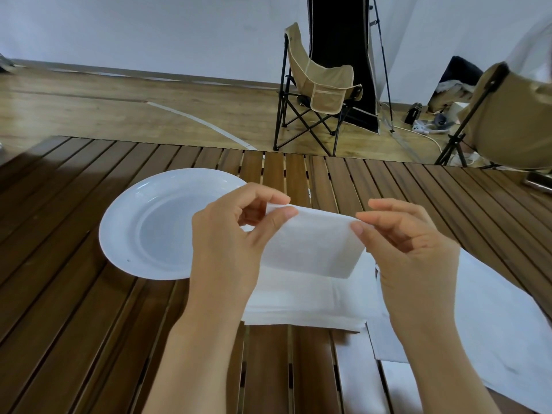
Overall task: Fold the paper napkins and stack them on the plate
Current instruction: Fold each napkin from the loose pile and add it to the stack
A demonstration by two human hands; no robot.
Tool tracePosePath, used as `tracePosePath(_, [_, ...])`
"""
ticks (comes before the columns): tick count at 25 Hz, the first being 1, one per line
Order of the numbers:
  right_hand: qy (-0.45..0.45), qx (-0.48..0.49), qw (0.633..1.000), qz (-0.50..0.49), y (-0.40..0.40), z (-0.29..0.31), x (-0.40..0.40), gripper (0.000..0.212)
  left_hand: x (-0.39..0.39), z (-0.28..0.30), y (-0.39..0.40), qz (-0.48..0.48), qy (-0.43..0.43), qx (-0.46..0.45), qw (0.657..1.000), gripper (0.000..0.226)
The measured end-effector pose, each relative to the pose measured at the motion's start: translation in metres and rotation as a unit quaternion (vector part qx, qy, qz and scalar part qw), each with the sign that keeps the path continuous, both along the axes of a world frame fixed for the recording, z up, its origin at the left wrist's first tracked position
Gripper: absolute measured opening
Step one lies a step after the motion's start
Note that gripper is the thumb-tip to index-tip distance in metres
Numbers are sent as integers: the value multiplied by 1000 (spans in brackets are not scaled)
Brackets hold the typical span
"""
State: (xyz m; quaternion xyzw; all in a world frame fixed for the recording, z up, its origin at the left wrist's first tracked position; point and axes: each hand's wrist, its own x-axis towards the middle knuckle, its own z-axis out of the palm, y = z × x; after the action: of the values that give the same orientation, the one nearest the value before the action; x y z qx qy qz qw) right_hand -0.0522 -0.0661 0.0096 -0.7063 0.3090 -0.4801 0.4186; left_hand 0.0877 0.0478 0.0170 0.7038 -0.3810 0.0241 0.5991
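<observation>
- The napkin (310, 243) hangs in the air between the two hands, above the counter's (74, 309) middle and over the stack of napkins (304, 306) that lies flat on the slats.
- Its top edge runs left to right, from one hand across to the other; the sheet droops from that edge down toward the near edge of the counter.
- The plate (125, 234) lies to the left of the held napkin, toward the counter's far edge, with nothing on the part that shows. Its right rim is hidden behind the left hand (227, 246).
- The left hand is the nearer one to the plate, so a folded napkin would travel leftward and slightly away from the person, as I judge it.
- The left hand pinches the napkin's upper left corner between thumb and forefinger, the other fingers curled behind the sheet.
- The right hand (412, 252) pinches the upper right corner the same way, wrist angled inward, and stands well apart from the plate.
- More white paper (493, 324) lies spread toward the counter's near right corner.
- Folding looks barely started.
</observation>
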Motion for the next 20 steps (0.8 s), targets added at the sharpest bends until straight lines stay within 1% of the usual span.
tracePosePath(4, [8, -3, 1000, -8, 0, 0, -1, 11, 2, -1, 2, -22, -3, 36, 999, 20])
tracePosePath(8, [24, 7, 1000, 8, 1, 2, -1, 10, 1, -2, 1, -7, -38, 47, 998, 3])
tracePosePath(11, [26, 12, 999, 15, 4, 5, 1, 8, 0, 1, 0, 27, -46, 43, 998, 9])
tracePosePath(13, [6, 46, 999, 18, 5, 5, 3, 10, 1, 0, -1, 44, -24, 46, 998, 15])
tracePosePath(14, [8, 75, 997, 24, 5, 5, 4, 16, 1, -1, -1, 52, -6, 53, 997, 17])
tracePosePath(16, [41, 152, 987, 45, 4, -1, 6, 31, 1, -5, -4, 77, 21, 78, 994, 18])
tracePosePath(18, [88, 215, 971, 49, 5, -8, 9, 40, 2, -12, -7, 108, 37, 115, 987, 18])
tracePosePath(20, [124, 219, 968, 21, 7, -14, 12, 40, 3, -19, -8, 116, 71, 162, 977, 21])
